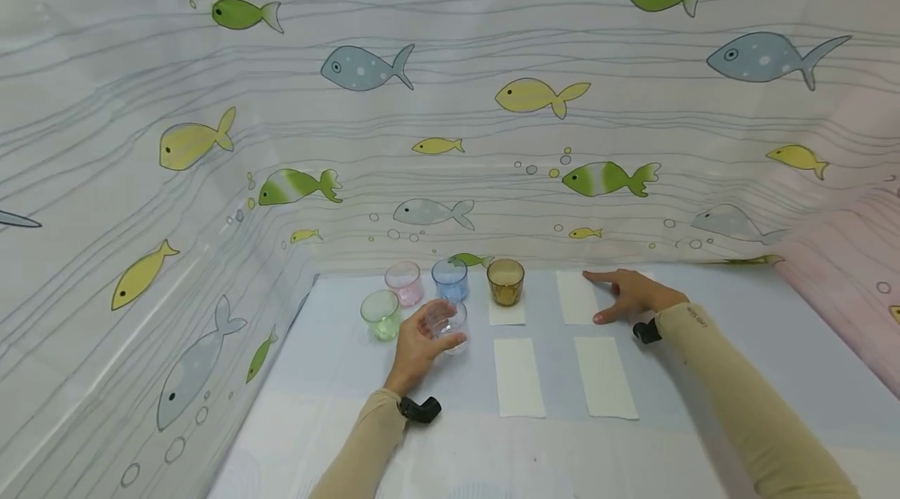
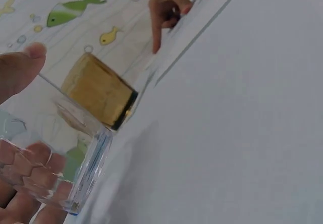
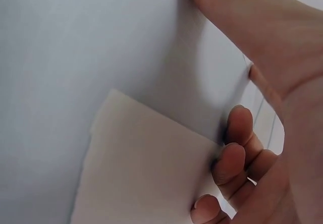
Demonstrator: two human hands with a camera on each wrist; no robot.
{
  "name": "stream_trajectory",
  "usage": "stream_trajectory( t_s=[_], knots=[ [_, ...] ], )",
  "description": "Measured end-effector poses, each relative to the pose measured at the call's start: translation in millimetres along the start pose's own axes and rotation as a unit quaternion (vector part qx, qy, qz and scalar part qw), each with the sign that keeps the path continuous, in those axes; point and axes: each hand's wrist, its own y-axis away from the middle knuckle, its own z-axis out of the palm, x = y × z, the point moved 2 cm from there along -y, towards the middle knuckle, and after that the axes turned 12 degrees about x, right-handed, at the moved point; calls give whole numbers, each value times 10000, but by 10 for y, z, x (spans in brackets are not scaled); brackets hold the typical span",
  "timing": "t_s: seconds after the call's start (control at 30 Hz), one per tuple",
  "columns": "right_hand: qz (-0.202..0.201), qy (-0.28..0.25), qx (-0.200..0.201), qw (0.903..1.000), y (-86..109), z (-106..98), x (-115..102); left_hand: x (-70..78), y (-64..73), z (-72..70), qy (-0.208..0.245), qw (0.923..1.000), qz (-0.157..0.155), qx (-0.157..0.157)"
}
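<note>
My left hand [image 1: 419,347] grips a clear glass tumbler [image 1: 453,325] by its side, thumb on one side and fingers on the other. In the left wrist view the clear tumbler [image 2: 75,148] looks empty, close to the table. A green glass [image 1: 381,317], a pink glass [image 1: 404,285] and a blue glass [image 1: 450,279] stand around that hand. An amber glass [image 1: 506,284] stands on a white paper [image 1: 508,317]. My right hand [image 1: 633,294] touches down by another white paper [image 1: 575,300], index finger extended to its far edge. Fingertips [image 3: 229,161] rest along a paper's edge in the right wrist view.
Two more white papers, a left one [image 1: 519,378] and a right one [image 1: 606,378], lie nearer on the pale table [image 1: 337,421]. A fish-patterned curtain [image 1: 478,155] hangs behind and along the left side. A pinkish curtain section [image 1: 844,249] bounds the right.
</note>
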Motion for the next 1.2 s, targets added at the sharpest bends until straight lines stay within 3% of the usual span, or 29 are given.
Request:
stream_trajectory(
  t_s=[0.13,0.27,0.77,0.93,1.2],
  knots=[
    [12,8,17,10000,-22,3,13,120,-19,0,65,9999,90,-65],
    [18,-25,10,10000,-5,-5,7,247,-53,71,195,9990,373,-157],
    [118,-155,21,9998,58,-30,-30,974,-459,684,556,9865,1214,-943],
    [132,-245,29,9996,61,-30,-11,1020,-583,908,521,9832,1305,-1164],
    [257,-199,8,9995,66,-26,-32,983,-701,1198,631,9837,1100,-1273]
  ],
)
